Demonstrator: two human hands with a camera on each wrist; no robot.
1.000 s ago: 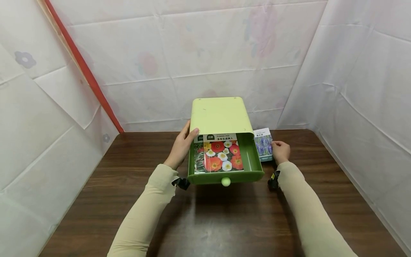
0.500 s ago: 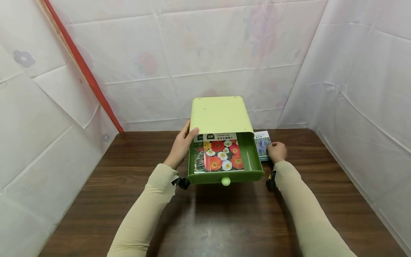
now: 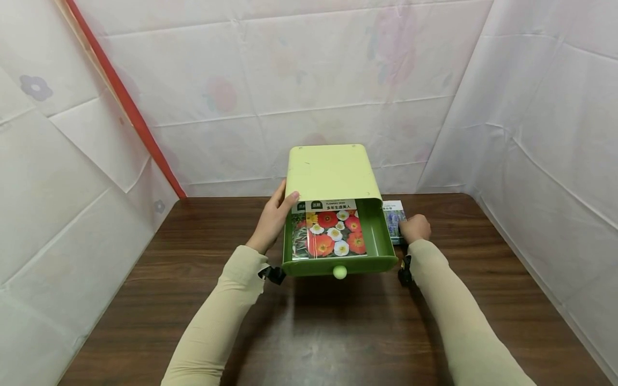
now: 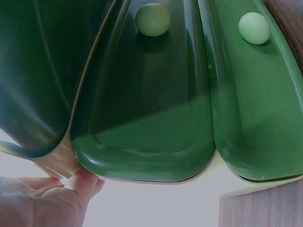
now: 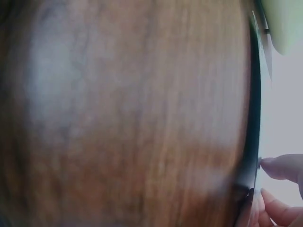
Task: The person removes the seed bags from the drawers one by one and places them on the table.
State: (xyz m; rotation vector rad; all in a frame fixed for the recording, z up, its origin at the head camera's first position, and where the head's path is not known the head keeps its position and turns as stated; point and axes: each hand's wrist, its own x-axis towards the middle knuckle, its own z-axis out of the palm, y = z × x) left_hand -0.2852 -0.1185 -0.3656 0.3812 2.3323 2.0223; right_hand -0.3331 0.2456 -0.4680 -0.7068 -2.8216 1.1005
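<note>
A pale green cabinet (image 3: 333, 171) stands at the back of the table, its top drawer (image 3: 380, 244) pulled out. Inside lies a poppy seed packet (image 3: 333, 234) partly over another packet (image 3: 299, 241). My left hand (image 3: 272, 220) rests against the cabinet's left side, fingers along the wall and thumb at the top front corner. In the left wrist view, its fingertips (image 4: 85, 182) touch the side beside the drawer fronts. To the right of the cabinet, my right hand (image 3: 416, 229) pinches the edge of a lavender seed packet (image 3: 393, 217); the right wrist view shows thumb and finger (image 5: 279, 168) at its edge.
Two closed drawers (image 4: 147, 109) with round knobs (image 4: 153, 20) sit below the pulled-out one. The dark wooden table (image 3: 338, 332) extends toward the front. White patterned sheeting (image 3: 309, 69) hangs behind and along both sides.
My right hand has moved slightly left and forward-down with the lavender seed packet, which slides a little toward me beside the cabinet. The left hand and drawer stay put.
</note>
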